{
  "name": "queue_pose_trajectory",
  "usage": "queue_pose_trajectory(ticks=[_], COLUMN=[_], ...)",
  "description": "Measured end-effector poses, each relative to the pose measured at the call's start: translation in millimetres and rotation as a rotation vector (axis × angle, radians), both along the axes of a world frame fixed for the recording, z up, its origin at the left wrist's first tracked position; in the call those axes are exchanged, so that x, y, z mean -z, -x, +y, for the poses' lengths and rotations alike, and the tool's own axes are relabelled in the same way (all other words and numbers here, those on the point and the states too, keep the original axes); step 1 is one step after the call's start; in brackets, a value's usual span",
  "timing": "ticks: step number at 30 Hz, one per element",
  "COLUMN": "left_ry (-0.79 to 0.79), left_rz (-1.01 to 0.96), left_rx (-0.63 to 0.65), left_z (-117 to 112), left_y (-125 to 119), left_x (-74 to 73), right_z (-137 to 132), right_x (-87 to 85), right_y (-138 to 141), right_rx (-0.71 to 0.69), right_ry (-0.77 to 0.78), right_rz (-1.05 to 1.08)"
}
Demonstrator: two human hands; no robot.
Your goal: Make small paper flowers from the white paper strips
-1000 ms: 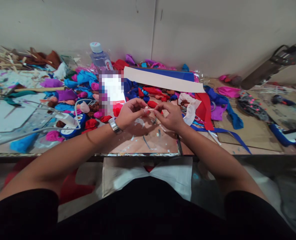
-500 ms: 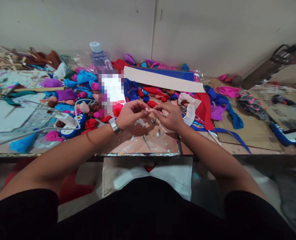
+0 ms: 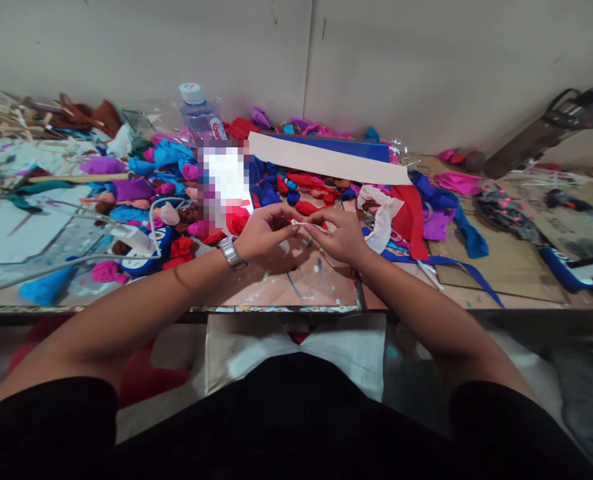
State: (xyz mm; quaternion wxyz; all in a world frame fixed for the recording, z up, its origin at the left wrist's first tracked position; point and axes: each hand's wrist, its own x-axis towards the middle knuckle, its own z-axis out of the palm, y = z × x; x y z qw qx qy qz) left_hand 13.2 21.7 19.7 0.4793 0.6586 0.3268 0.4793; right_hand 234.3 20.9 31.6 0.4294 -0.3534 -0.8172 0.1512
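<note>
A thin, pale twisted strip (image 3: 300,223), perhaps paper or cloth, runs between my fingertips above the table. My left hand (image 3: 265,232), with a metal watch (image 3: 231,253) at the wrist, pinches its left end. On the other side, my right hand (image 3: 340,235) pinches it between thumb and forefinger. The right fingers partly cover the strip. Just beyond my right hand lies a crumpled whitish strip (image 3: 380,223) beside a red strip (image 3: 410,220). Small red and blue crumpled pieces (image 3: 293,191) lie behind both hands.
A clear bottle (image 3: 202,120) stands at the back by a bright, blurred-out screen (image 3: 226,177). A long pale strip (image 3: 326,160) lies across a blue sheet. Green-handled pliers (image 3: 26,200) and a white cable (image 3: 76,263) lie left. A dark cylindrical tool (image 3: 526,140) rises at right.
The fingertips have shifted slightly on the pale strip, with the two thumbs closer together. Its curled left end now looks straighter. The surroundings stay as they were.
</note>
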Motion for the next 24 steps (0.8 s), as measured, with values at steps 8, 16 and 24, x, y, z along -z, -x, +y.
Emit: queue_pose_trajectory(ticks=[8,16,24], left_ry=[-0.049,0.081,0.022], left_rz=[-0.028,-0.108,0.047], left_rx=[-0.004,-0.072,-0.049], left_z=[-1.7,3.7,-3.2], left_y=[0.8,1.7,0.6], left_x=[-3.6,0.0,-7.0], right_z=[1.9,2.3,1.4], right_x=[-0.5,-0.6,-0.5], right_y=[-0.3,-0.5,0.1], right_rx=[0.026,0.036,0.041], right_ry=[-0.044,-0.028,-0.025], right_rz=[0.026,0.044,0.004])
